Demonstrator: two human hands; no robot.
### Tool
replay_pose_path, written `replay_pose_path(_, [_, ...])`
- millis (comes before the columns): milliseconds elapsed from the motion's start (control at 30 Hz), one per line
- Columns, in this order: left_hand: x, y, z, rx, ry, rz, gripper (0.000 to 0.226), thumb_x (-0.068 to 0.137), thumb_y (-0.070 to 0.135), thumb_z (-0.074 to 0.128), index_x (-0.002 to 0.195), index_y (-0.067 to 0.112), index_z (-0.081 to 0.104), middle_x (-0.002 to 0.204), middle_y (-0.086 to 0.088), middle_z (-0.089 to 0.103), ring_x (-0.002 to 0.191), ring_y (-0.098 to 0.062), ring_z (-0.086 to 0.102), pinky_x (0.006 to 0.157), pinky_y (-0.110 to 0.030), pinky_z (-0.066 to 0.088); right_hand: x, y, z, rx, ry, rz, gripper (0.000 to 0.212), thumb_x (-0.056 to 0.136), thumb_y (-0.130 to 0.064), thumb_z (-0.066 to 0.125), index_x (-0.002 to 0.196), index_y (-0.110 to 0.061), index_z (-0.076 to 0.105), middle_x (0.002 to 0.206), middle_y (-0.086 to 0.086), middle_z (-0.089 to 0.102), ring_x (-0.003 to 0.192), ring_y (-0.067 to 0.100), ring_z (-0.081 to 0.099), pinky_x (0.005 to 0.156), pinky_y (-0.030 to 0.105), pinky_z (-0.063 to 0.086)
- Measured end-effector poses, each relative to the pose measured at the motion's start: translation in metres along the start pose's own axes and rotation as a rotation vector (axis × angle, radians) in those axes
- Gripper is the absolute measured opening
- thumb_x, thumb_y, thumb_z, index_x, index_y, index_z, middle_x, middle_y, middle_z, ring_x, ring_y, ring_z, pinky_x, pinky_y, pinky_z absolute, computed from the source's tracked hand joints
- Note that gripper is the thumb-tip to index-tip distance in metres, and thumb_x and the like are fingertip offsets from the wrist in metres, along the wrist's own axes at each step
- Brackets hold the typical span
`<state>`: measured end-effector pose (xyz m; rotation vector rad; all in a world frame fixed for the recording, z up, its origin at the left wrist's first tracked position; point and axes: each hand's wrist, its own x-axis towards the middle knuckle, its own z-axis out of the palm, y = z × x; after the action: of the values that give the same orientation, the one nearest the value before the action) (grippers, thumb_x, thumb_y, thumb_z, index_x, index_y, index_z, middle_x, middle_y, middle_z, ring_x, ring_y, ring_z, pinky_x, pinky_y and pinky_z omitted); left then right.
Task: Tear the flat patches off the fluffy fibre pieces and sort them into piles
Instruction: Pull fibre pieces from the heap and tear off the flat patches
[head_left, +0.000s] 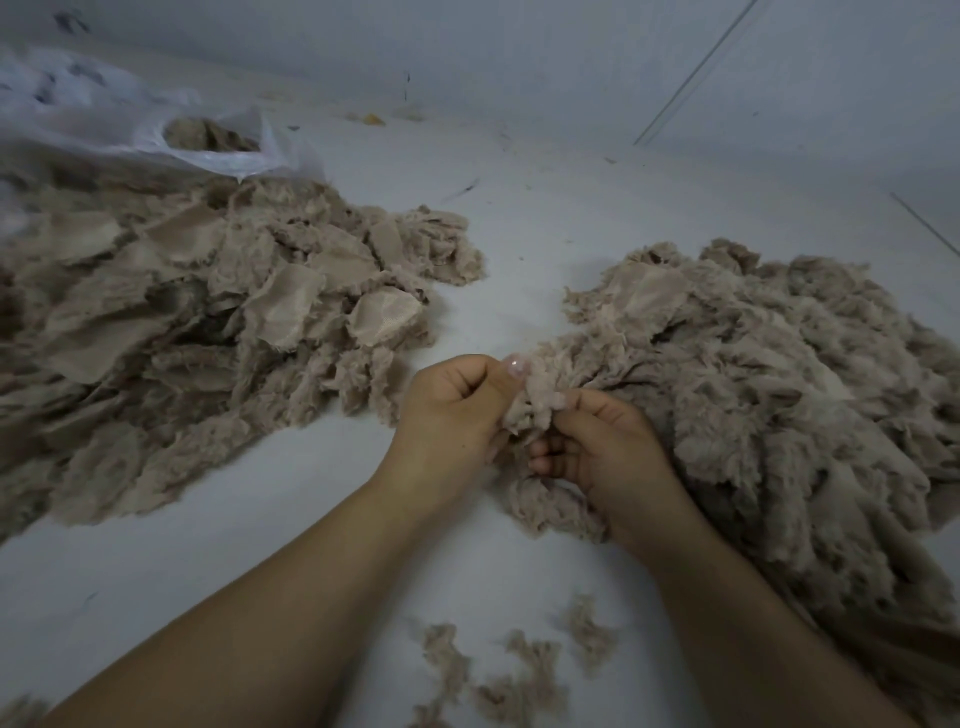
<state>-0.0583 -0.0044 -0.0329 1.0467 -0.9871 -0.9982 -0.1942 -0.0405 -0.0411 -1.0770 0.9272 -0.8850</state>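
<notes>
Between both hands sits a beige fluffy fibre piece (535, 402), low in the middle of the view. My left hand (452, 410) grips its left edge with curled fingers and the thumb on top. My right hand (605, 452) pinches its right side, fingers curled under it. To the left spreads a wide pile of fluffy pieces mixed with flat patches (208, 312), the smooth woven patches showing on top. On the right lies a big heap of fluffy fibre (779, 395), touching my right hand.
A white plastic bag (218, 150) holding more beige pieces lies at the back left. Small loose tufts (498, 670) are scattered on the pale floor (519, 218) near my forearms. A wall runs along the back.
</notes>
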Motion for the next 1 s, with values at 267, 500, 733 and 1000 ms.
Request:
replay_pose_path(267, [-0.002, 0.002, -0.004, -0.244, 0.029, -0.084, 0.036, 0.082, 0.038, 0.066, 0.052, 0.025, 0.052, 0.047, 0.004, 0.030, 0.037, -0.007, 0.029, 0.036, -0.018, 0.033, 0.002, -0.005, 0.002, 0.166, 0.139, 0.069, 0.024, 0.100, 0.004, 0.039, 0.083, -0.004, 0.054, 0.058, 0.015, 0.063, 0.042, 0.016, 0.062, 0.040, 0.021, 0.050])
replay_pose_path(500, [0.004, 0.004, -0.012, -0.526, -0.008, -0.235, 0.027, 0.081, 0.028, 0.068, 0.081, 0.005, 0.054, 0.075, -0.012, 0.048, 0.062, -0.026, 0.047, 0.055, -0.029, 0.038, 0.001, 0.001, 0.001, -0.034, 0.109, 0.006, 0.034, 0.096, 0.016, 0.037, 0.075, -0.004, 0.053, 0.051, 0.009, 0.061, 0.042, 0.013, 0.061, 0.041, 0.020, 0.050])
replay_pose_path(733, [0.001, -0.001, -0.005, -0.345, -0.137, -0.234, 0.030, 0.085, 0.029, 0.061, 0.082, 0.000, 0.065, 0.066, -0.017, 0.061, 0.044, -0.022, 0.052, 0.034, -0.022, 0.040, 0.001, 0.010, -0.003, -0.155, -0.111, -0.208, 0.057, 0.091, 0.016, 0.049, 0.123, -0.028, 0.064, 0.099, 0.006, 0.069, 0.075, 0.018, 0.068, 0.059, 0.029, 0.054])
replay_pose_path(1000, [0.004, 0.002, -0.008, -0.463, -0.191, -0.163, 0.030, 0.091, 0.026, 0.057, 0.075, 0.001, 0.061, 0.059, -0.018, 0.060, 0.038, -0.023, 0.052, 0.040, -0.024, 0.042, 0.005, 0.010, -0.004, -0.076, 0.054, -0.061, 0.019, 0.102, -0.005, 0.049, 0.100, 0.011, 0.060, 0.085, 0.022, 0.065, 0.061, 0.022, 0.062, 0.050, 0.024, 0.053])
